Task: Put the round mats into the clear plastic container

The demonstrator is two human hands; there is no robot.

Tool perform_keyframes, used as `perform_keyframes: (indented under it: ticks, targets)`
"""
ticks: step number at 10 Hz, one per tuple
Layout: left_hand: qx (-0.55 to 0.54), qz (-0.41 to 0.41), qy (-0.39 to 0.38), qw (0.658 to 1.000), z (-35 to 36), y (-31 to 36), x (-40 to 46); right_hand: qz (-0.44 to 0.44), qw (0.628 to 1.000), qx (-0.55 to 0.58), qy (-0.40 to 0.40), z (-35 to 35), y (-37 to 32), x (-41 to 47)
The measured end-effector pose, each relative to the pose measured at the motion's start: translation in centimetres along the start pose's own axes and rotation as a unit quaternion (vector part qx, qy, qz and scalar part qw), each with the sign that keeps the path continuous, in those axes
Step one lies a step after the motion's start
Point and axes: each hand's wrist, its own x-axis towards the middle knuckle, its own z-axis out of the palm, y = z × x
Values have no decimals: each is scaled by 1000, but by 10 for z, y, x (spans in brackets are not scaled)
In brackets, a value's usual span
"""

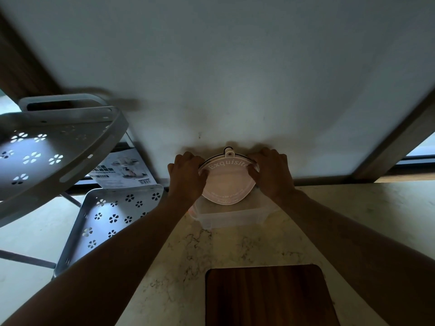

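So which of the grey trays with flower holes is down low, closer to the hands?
The lower tray, beside the left hand. The other tray sits higher up, further left.

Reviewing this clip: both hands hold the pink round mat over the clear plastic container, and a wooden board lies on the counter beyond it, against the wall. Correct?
Not quite. The head view shows the wooden board nearer the person than the container, not against the wall. Left hand and right hand do hold the pink mat over it.
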Motion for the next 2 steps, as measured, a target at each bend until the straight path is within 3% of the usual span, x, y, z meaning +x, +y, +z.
perform_keyframes:
  ticks: [2]
  targets:
    - [-18, 2, 25, 1000, -15, 0, -4, -5, 1000, 27, -15, -15, -2, -6]
